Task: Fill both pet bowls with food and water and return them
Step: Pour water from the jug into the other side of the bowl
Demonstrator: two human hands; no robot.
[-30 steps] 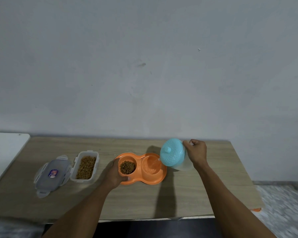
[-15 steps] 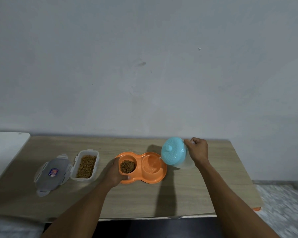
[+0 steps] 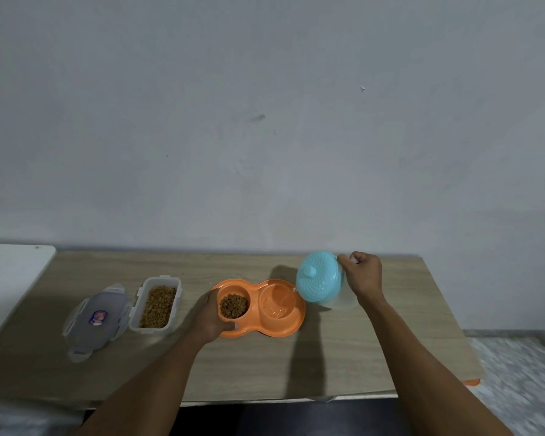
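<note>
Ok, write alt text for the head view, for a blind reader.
A right hand tips a blue-lidded jug over the watery right well of an orange double bowl, while the left hand grips its left end, beside the kibble. An open food box and its lid lie further left on the wooden table.

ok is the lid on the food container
No, the lid lies flat on the table beside the open food container, to its left.

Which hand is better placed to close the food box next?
The left hand: it holds the orange bowl beside the food box and its lid, while the right hand grips the tilted jug.
</note>
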